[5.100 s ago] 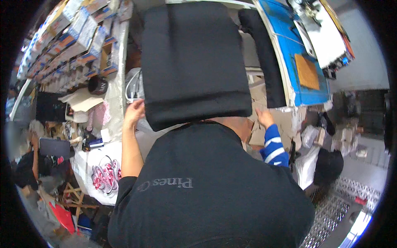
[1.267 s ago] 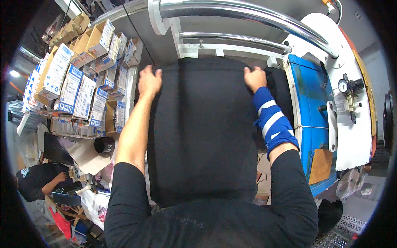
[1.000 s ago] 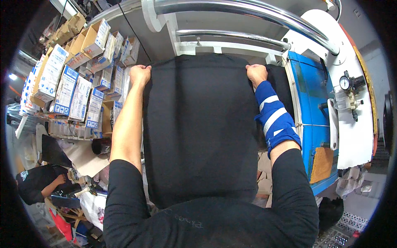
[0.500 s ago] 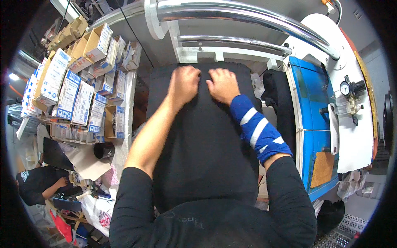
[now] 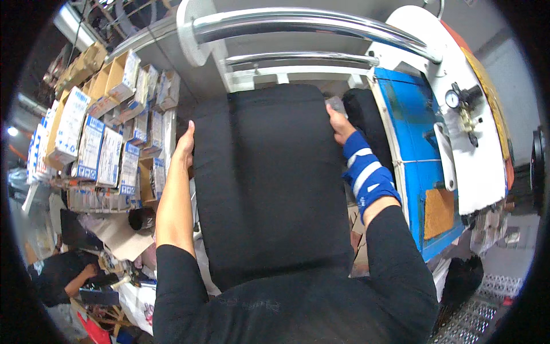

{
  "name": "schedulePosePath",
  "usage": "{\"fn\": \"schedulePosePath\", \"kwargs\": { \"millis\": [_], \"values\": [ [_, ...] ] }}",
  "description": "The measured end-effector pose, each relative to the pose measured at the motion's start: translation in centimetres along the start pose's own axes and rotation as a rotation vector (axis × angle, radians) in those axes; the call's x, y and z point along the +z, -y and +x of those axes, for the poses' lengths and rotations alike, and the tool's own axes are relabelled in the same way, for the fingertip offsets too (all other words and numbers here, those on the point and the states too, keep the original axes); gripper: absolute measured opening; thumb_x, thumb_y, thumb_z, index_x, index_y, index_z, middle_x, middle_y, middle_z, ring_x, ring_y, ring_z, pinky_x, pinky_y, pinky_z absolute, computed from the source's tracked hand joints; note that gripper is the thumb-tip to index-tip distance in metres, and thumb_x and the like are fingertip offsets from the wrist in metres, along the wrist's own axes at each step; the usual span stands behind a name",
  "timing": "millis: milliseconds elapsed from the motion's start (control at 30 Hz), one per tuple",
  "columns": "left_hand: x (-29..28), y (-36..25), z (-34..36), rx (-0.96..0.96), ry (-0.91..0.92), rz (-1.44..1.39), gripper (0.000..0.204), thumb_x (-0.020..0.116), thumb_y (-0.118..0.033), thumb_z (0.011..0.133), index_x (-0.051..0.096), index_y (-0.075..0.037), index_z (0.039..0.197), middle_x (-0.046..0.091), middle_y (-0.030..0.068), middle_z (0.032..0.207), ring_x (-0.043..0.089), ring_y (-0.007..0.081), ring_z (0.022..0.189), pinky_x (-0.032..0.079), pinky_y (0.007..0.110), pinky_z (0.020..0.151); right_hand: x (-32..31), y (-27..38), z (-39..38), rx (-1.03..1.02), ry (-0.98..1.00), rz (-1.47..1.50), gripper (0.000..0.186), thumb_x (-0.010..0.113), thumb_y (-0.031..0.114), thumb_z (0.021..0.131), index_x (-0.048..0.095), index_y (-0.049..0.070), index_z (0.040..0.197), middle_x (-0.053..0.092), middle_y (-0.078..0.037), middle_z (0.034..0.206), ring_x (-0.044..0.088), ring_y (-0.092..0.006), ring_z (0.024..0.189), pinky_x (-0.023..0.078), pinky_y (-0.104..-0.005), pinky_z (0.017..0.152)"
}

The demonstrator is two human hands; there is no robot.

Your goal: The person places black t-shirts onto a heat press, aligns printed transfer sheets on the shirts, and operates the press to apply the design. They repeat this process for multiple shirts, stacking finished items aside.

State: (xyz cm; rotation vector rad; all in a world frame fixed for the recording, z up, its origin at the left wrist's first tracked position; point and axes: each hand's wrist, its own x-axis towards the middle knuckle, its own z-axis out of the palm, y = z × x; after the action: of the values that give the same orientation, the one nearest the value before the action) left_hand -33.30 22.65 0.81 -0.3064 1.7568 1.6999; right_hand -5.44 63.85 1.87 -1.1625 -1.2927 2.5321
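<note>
A black cloth (image 5: 281,183) lies spread over a long flat support in front of me, its near end meeting my black shirt. A lengthwise crease runs down its left part. At the cloth's left edge is my left hand (image 5: 184,146), seen nearly edge-on, closed on that side with most of its fingers hidden. My right hand (image 5: 340,125) holds the opposite edge near the far end, thumb up and the other fingers out of sight below. A blue wrap with white stripes (image 5: 369,172) covers my right forearm.
Chrome bars (image 5: 315,23) of a white machine cross beyond the cloth. To the right stand a blue panel (image 5: 415,155) and a pressure gauge (image 5: 452,99). Stacked cardboard boxes (image 5: 91,149) fill the left. Another person's arm (image 5: 80,281) shows at lower left.
My hands have parted from the far middle of the cloth to its two side edges. The cloth has spread and shows a crease on its left. The view has shifted slightly.
</note>
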Motion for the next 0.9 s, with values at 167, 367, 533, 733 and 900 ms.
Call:
{"fn": "schedulePosePath", "kwargs": {
  "millis": [167, 367, 533, 733, 900],
  "values": [
    [-0.8, 1.2, 0.7, 0.173, -0.098, 0.097, 0.029, 0.066, -0.030, 0.101, 0.070, -0.001, 0.105, 0.072, 0.0045, 0.100, 0.065, 0.0159, 0.095, 0.054, 0.037, 0.080, -1.0, -1.1, 0.5, -0.429, -0.364, -0.125, 0.027, 0.066, 0.024, 0.100, 0.071, -0.001, 0.110, 0.073, -0.006, 0.100, 0.065, -0.0157, 0.088, 0.051, -0.0299, 0.081],
    [-2.4, 0.8, 0.7, 0.771, -0.329, 0.387, 0.029, 0.056, -0.026, 0.105, 0.066, 0.001, 0.102, 0.068, 0.0093, 0.091, 0.061, 0.0196, 0.085, 0.048, 0.034, 0.081, -1.3, -1.0, 0.2, -0.725, -0.515, -0.444, 0.027, 0.070, 0.026, 0.098, 0.073, -0.001, 0.100, 0.070, -0.003, 0.088, 0.058, -0.0111, 0.079, 0.048, -0.0287, 0.073],
    [-1.5, 2.2, 1.3, 0.647, -0.417, 0.685, 0.029, 0.055, -0.026, 0.104, 0.067, 0.001, 0.106, 0.071, 0.0159, 0.095, 0.065, 0.0251, 0.088, 0.050, 0.039, 0.082, -2.4, -2.1, 1.3, -0.414, -0.390, -0.240, 0.027, 0.069, 0.023, 0.099, 0.071, -0.002, 0.106, 0.073, -0.006, 0.097, 0.065, -0.0145, 0.088, 0.051, -0.0297, 0.081],
    [-2.4, 1.6, 1.1, 0.695, -0.353, 0.410, 0.032, 0.055, -0.027, 0.104, 0.067, 0.003, 0.105, 0.070, 0.0125, 0.092, 0.064, 0.0215, 0.088, 0.049, 0.037, 0.083, -2.6, -0.2, -0.5, -0.497, -0.492, -0.518, 0.054, 0.061, 0.045, 0.098, 0.067, -0.004, 0.121, 0.072, -0.015, 0.114, 0.068, -0.0267, 0.104, 0.051, -0.0387, 0.092],
    [-2.4, 1.1, 0.3, 0.639, -0.378, 0.758, 0.033, 0.056, -0.029, 0.104, 0.068, 0.001, 0.107, 0.071, 0.0194, 0.096, 0.068, 0.0316, 0.091, 0.050, 0.041, 0.084, -1.0, -0.4, -6.3, 0.243, -0.238, -0.575, 0.087, 0.045, 0.069, 0.098, 0.045, -0.003, 0.148, 0.050, -0.023, 0.149, 0.053, -0.0382, 0.133, 0.043, -0.0571, 0.105]
  ]
}}
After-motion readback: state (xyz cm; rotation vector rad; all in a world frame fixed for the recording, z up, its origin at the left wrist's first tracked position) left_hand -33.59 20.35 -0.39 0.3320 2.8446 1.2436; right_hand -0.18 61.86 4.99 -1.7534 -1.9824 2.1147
